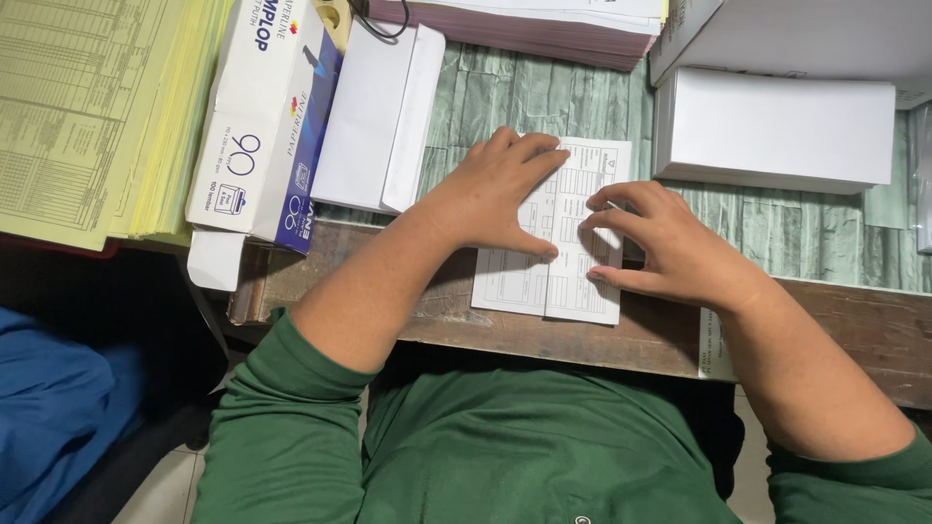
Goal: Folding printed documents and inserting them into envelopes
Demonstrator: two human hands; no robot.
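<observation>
Head camera looks down at a folded printed form [551,254] lying near the front edge of a wooden desk [854,320]. Left hand [495,194] lies flat on the form's left part, fingers spread, grasping nothing. Right hand [670,243] presses its fingertips on the right part, also unclenched. A white envelope [374,116] lies to the left, a stack of white envelopes [777,131] far right.
</observation>
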